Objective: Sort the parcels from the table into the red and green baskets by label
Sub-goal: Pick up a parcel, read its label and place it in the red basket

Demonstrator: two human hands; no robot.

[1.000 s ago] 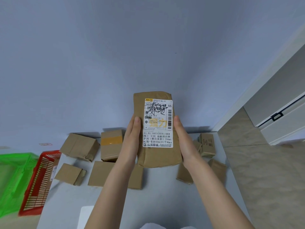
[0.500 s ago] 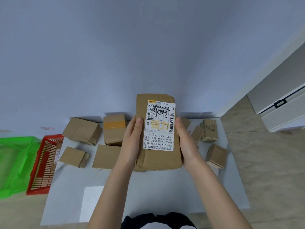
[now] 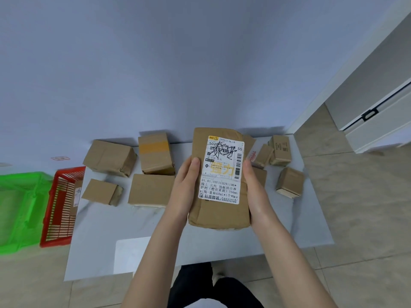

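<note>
- Moved: held parcel (image 3: 219, 215) sits lower than 1 s ago, now over mid table (image 3: 100, 241); grip on both sides unchanged.
- Held parcel: brown cardboard, upright, off the tabletop. White label (image 3: 222, 185) faces camera, w/ black pen scribble across top.
- L hand (image 3: 183, 190): grasps parcel's left edge, thumb on front face.
- R hand (image 3: 255, 192): grasps right edge, thumb beside label.
- Table, left of held parcel: brown parcels (image 3: 110, 157), qty 4.
- Table, right: small parcels (image 3: 290, 182), several, some part hidden.
- Red basket (image 3: 55, 241): on floor just beside table's left end; labelled parcel (image 3: 76, 196) inside.
- Green basket (image 3: 20, 210): just left of red basket.
</note>
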